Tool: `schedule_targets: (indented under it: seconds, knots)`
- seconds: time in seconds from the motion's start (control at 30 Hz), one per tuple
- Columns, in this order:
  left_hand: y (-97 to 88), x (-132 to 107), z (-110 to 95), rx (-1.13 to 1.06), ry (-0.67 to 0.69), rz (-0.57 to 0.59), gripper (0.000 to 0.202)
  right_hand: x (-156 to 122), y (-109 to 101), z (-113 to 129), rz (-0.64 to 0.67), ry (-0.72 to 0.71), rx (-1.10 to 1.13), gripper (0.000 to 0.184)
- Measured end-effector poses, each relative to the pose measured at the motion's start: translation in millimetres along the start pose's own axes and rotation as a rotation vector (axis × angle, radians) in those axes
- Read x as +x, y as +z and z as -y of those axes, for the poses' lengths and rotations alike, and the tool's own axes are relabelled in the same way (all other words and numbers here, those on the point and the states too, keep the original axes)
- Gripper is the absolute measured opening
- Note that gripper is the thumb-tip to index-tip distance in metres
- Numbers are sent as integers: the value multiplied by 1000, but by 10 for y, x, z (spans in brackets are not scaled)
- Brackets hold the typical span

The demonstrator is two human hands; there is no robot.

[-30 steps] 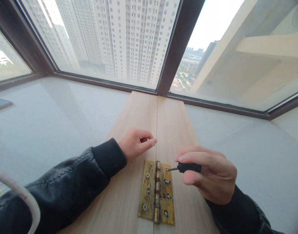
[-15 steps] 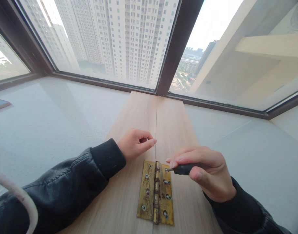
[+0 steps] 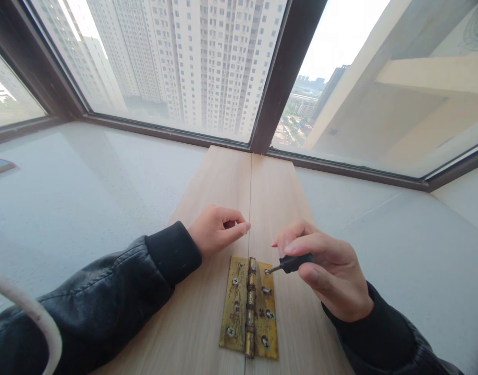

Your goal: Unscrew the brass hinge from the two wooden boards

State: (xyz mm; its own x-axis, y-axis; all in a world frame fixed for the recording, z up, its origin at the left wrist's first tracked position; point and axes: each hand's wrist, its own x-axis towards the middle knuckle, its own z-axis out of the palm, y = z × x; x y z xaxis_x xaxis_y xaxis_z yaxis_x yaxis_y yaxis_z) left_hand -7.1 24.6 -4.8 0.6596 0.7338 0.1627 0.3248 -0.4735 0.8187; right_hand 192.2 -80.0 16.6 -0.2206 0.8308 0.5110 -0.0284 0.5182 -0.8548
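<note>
A small screwdriver with a black handle [image 3: 295, 263] is held between the thumb and fingers of my right hand [image 3: 334, 265]. Its tip meets a screw [image 3: 267, 271] at the top of the right leaf of a worn brass hinge [image 3: 251, 307]. Lower on that leaf, several screws stand proud and tilted, such as one screw [image 3: 267, 291]. On the left leaf the screws, like this one [image 3: 235, 281], sit closer to the plate. My left hand [image 3: 219, 229] rests on the wood just above the hinge, fingers curled with thumb and forefinger together; I see nothing between them.
Two pale wooden boards [image 3: 227, 182] lie side by side beneath the hinge, a seam between them, on a white sill [image 3: 117, 177]. Dark window frames [image 3: 258, 140] border the far edge. A whitish curved tube [image 3: 37, 317] crosses at lower left, over my sleeve.
The screwdriver has gone from nearly level to tilted, its handle raised, tip still at the top right screw. My right fingers have shifted on the handle. My left hand stays in place.
</note>
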Motion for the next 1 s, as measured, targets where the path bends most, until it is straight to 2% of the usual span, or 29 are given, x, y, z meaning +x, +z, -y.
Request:
schedule_targets:
  seconds: [0.17, 0.27, 0.33, 0.43, 0.6, 0.73, 0.87, 1.0]
  knots:
    - [6, 1, 0, -5, 7, 1, 37, -42, 19, -3, 60, 74, 153, 34]
    - [8, 1, 4, -11, 2, 1, 36, -51, 55, -24, 107, 114, 239, 25]
    - [10, 2, 6, -17, -2, -1, 36, -41, 71, -38, 85, 116, 269, 26]
    - [14, 4, 5, -15, 3, -8, 36, -30, 68, -50, 60, 122, 263, 27]
    - [17, 0, -2, -3, -12, 7, 36, -58, -6, -58, 63, 132, 183, 19]
    - [19, 0, 4, -1, -4, 7, 37, -66, -20, -49, 65, 123, 214, 29]
    - [18, 5, 12, 1, -1, 5, 37, -51, 43, -33, 133, 143, 295, 25]
    - [13, 5, 11, -2, 0, 7, 36, -38, 79, -59, 94, 151, 331, 37]
